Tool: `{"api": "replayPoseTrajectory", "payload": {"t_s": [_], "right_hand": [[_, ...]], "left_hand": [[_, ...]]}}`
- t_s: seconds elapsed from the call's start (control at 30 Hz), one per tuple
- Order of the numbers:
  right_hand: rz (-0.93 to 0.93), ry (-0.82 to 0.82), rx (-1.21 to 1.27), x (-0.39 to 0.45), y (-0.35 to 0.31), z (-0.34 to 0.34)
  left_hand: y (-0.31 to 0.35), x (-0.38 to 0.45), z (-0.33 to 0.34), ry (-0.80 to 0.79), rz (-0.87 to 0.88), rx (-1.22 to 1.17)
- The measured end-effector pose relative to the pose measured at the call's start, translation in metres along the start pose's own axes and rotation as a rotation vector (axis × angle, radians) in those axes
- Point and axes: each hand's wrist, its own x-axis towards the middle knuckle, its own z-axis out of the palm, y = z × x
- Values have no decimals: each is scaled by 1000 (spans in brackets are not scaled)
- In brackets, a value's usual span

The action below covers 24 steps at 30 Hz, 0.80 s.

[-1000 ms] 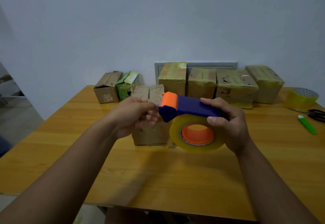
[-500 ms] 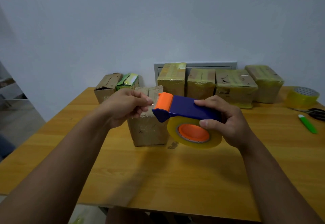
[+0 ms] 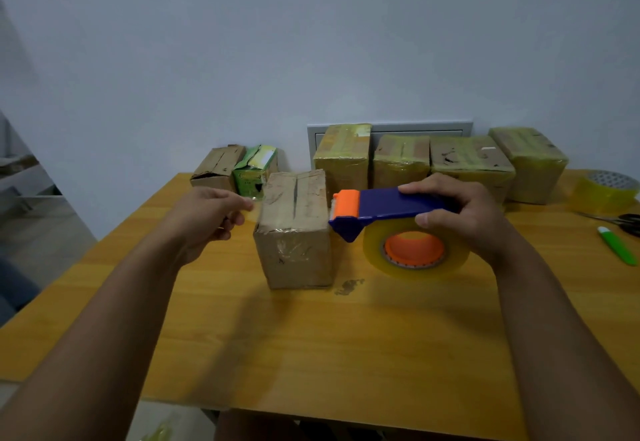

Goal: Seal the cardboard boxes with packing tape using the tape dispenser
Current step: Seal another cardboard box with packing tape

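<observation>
Tape stretches, by the look of it, across the cardboard box (image 3: 294, 229), which stands near the middle of the table (image 3: 311, 354), its top seam running toward the far edge. Left hand (image 3: 211, 219) pinches the free end just left of the box; right hand (image 3: 460, 212) grips the tape dispenser (image 3: 384, 208) just right of it. Box lies between both hands, equally near, so lowering the strip should cross the seam.
</observation>
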Motion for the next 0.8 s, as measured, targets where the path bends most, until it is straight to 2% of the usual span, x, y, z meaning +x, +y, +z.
{"api": "replayPoseTrajectory", "payload": {"t_s": [0.27,0.5,0.63,0.8], "right_hand": [[33,-11,-19,16,7,2],[44,-25,-22,16,12,4],[56,-34,-23,15,16,6],[91,-29,35,8,30,16]], "left_hand": [[-28,-3,10,71,-14,-21],[-36,2,15,124,40,105],[-41,3,17,93,10,150],[-44,4,16,-15,-139,81]]}}
